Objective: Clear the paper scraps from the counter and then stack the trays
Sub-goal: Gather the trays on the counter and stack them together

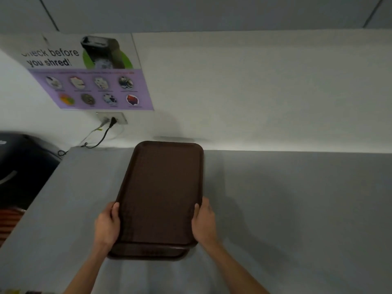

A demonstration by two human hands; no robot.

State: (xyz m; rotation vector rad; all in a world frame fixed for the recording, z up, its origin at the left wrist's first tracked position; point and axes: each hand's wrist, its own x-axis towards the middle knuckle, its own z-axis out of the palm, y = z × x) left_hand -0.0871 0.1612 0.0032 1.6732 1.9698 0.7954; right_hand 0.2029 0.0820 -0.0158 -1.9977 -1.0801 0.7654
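Head view: left hand (107,225) and right hand (204,223) each grip one long side of the upper tray (161,187), thumbs over the rim, other fingers hidden beneath. The upper tray lies at frame centre over a lower tray (148,254), of which only the near edge shows. Both are on the grey counter (286,209). Upper left: poster (89,77), small print blurred. Left edge: dark machine (21,162), cut off.
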